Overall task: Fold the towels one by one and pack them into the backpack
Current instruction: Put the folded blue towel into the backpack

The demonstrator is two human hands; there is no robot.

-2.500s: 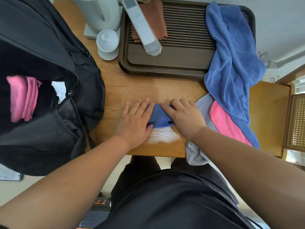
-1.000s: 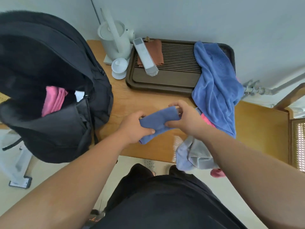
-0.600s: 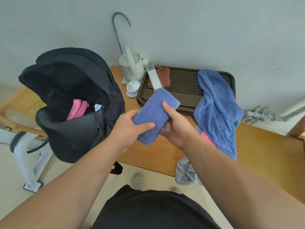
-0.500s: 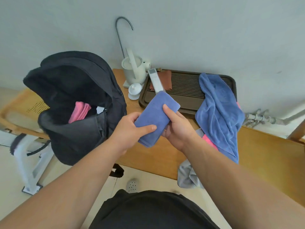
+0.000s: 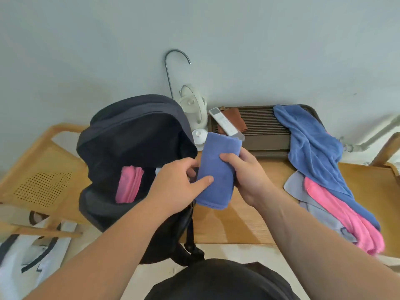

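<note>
A small folded blue towel (image 5: 218,167) is held in the air above the table's left part, just right of the open black backpack (image 5: 134,135). My left hand (image 5: 177,187) pinches its lower left edge, thumb on top. My right hand (image 5: 246,176) grips its right side with fingers curled round it. A folded pink towel (image 5: 128,184) stands inside the backpack. On the right of the table lie a large blue towel (image 5: 311,152), a pink towel (image 5: 346,215) and a grey towel (image 5: 295,186), all unfolded.
A dark slatted tray (image 5: 264,135) with a white remote (image 5: 223,121) and brown cloth stands at the back. A white kettle (image 5: 192,107) and small lidded cup (image 5: 199,135) sit left of it. A wooden chair (image 5: 36,178) is behind the backpack.
The folded blue towel was pressed flat on the table, then lifted by both hands. It has since moved left toward the backpack opening, and my view has tilted up.
</note>
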